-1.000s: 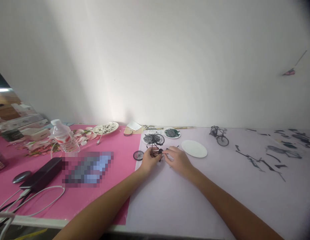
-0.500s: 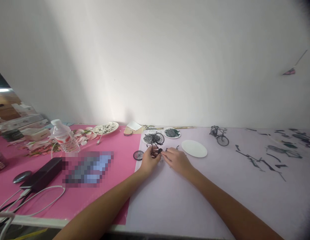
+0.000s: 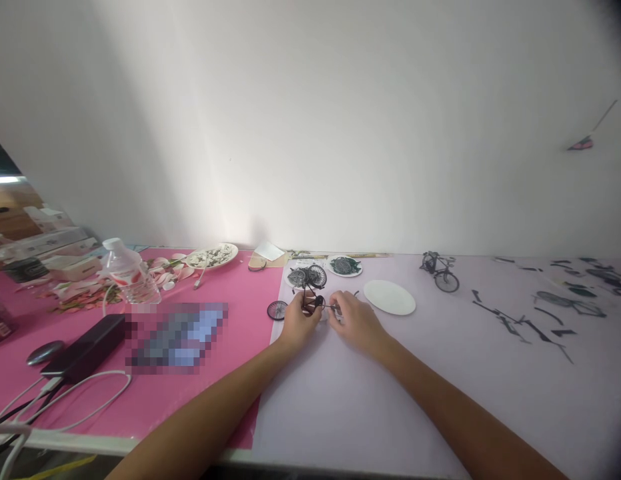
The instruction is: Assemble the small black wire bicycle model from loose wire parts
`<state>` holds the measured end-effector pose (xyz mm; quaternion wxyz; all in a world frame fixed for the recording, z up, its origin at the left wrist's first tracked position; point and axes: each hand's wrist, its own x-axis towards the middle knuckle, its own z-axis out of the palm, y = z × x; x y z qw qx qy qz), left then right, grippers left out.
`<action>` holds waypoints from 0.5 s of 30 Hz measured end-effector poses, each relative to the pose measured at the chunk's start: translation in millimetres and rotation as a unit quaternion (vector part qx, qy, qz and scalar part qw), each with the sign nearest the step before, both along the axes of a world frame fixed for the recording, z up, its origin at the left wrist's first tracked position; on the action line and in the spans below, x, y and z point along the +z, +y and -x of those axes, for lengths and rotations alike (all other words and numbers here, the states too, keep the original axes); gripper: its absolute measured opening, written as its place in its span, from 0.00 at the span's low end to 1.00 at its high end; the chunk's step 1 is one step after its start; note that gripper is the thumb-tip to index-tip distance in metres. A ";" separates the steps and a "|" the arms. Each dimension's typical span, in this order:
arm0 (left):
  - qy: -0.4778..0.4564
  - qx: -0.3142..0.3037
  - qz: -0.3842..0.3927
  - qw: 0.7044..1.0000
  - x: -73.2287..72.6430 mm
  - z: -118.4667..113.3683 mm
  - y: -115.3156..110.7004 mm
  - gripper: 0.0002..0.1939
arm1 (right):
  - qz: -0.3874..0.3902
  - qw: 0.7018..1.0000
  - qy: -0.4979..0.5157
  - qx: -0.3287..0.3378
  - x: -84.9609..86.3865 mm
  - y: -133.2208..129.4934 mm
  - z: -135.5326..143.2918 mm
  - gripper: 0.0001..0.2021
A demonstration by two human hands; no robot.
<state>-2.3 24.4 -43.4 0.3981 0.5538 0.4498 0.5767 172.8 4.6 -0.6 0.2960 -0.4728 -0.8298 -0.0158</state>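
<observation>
Near the middle of the table, my left hand [image 3: 301, 323] is closed around a small black model bicycle frame [image 3: 319, 301]. My right hand [image 3: 359, 321] pinches a thin dark rod-like piece [image 3: 327, 307] that points left at the frame; its exact kind is too small to tell. A loose spoked wheel [image 3: 277, 311] lies just left of my left hand. Behind the hands, more black wheels [image 3: 317, 276] rest on or by a small white plate. Beside them a second small plate [image 3: 361, 272] bears dark green and black parts.
To the right lie a bare white plate [image 3: 389, 297], a standing model bicycle [image 3: 444, 273] and several loose dark parts [image 3: 540, 328]. On the pink left side are a water bottle [image 3: 135, 277], a blurred-out flat object [image 3: 177, 337], a black box [image 3: 87, 347] with cables, and petals [image 3: 165, 270].
My right hand has drawn slightly right, away from my left hand, and its fingers are more curled. The thin rod now shows between the hands. The left hand stays in place.
</observation>
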 end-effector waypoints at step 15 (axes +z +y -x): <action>0.039 0.005 -0.010 0.999 -2.4 1.6 1.4 0.17 | 0.008 1.000 0.001 0.006 -3.2 -0.5 1.8 0.03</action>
